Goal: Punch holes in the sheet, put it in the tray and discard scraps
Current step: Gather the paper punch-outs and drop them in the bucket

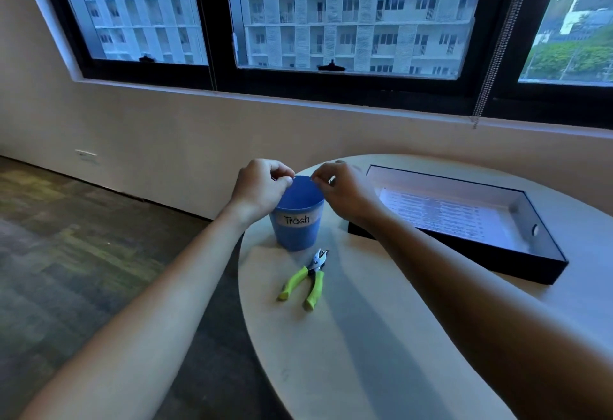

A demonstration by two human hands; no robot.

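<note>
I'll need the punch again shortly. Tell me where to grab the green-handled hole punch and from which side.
Grip the hole punch around both green handles, coming from above on the near side. It lies flat on the table with its handles splayed toward the person and its metal head pointing at the trash cup, so the handles are the free, reachable part.

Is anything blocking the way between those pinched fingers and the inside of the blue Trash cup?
Nothing visible does. The left hand and right hand hover pinched right above the open mouth of the blue Trash cup. Any scraps are too small to see. The hole punch lies nearer, aside.
</note>
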